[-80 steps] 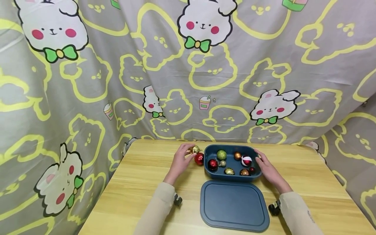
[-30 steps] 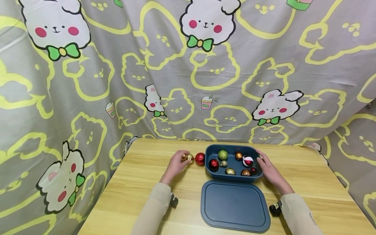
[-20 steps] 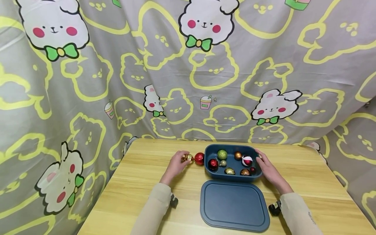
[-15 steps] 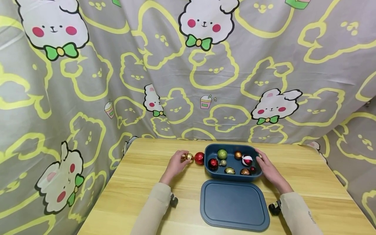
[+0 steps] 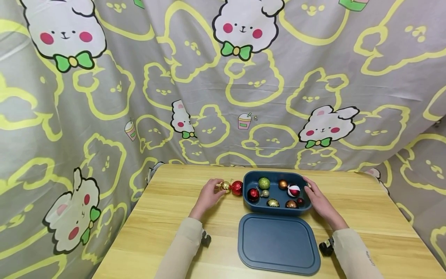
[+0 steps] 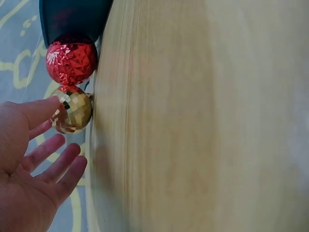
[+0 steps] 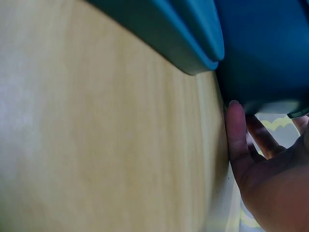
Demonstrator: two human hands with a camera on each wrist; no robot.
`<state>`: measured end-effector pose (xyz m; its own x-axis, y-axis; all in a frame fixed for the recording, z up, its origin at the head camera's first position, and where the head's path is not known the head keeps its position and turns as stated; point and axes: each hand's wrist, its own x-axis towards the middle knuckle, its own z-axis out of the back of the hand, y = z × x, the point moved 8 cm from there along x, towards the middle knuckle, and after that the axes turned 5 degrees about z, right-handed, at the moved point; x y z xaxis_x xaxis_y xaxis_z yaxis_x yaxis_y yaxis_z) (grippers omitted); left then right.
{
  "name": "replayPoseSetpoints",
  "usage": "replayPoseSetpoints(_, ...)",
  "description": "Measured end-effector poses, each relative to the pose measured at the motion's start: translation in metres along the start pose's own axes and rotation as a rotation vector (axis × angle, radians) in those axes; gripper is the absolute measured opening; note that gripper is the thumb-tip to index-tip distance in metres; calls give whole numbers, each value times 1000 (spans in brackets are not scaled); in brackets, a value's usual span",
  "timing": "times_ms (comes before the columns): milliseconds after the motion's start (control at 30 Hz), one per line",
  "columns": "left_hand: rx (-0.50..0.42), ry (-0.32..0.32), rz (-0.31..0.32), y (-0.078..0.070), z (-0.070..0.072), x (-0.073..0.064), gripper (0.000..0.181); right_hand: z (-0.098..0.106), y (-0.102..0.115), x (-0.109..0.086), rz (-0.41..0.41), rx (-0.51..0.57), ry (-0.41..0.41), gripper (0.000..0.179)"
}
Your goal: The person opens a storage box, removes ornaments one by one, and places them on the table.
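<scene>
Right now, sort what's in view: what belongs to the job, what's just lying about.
Likely in the job:
gold ball, at the left hand
red ball
blue box, at the right hand
ornaments inside it

Likely just lying about:
blue lid, untouched by hands

The place looks like a small curtained-off nook arranged around a work surface (image 5: 167,193); whether it lies within a home, a studio or an office cannot be told. Grey fabric (image 5: 209,79) hangs like a wall behind the far edge and continues along the left and right sides, hiding the room beyond. Its print is playful and homely: white cartoon rabbits (image 5: 327,128) with green bows, loose yellow outlines and little drink cups (image 5: 244,121). The surface has a pale wood grain. Dark devices (image 5: 326,247) worn at both wrists suggest a recording set-up.
</scene>
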<state>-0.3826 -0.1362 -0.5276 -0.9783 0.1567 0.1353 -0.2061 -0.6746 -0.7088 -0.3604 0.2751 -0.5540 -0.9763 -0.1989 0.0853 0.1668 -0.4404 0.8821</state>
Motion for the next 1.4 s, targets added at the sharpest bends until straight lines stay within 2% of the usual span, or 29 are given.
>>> replayPoseSetpoints(333, -38, 6, 20, -1, 5, 2, 50, -1, 2, -1, -1, -5, 3, 61)
replayPoseSetpoints(467, -22, -8, -19, -11, 7, 5, 49, -1, 3, -2, 2, -8, 3, 61)
replayPoseSetpoints(600, 5, -25, -73, -28, 5, 6, 48, -1, 3, -2, 1, -6, 4, 61)
replayPoseSetpoints(700, 9, -16, -110, -44, -1, 6, 47, 0, 2, -2, -2, -7, 5, 62)
replayPoseSetpoints(833, 11, 42, -162, -62, -16, 2, 46, 0, 0, -1, -7, -14, 5, 62)
replayPoseSetpoints(1033, 74, 99, -238, -83, -35, -1, 46, -1, 1, -1, -6, -12, 9, 63)
replayPoseSetpoints(1133, 103, 103, -249, -90, -41, 0, 44, -1, 2, -2, 1, -6, 10, 63)
replayPoseSetpoints(1400, 194, 97, -246, -95, -55, 3, 45, -1, 1, -1, 2, -5, 6, 62)
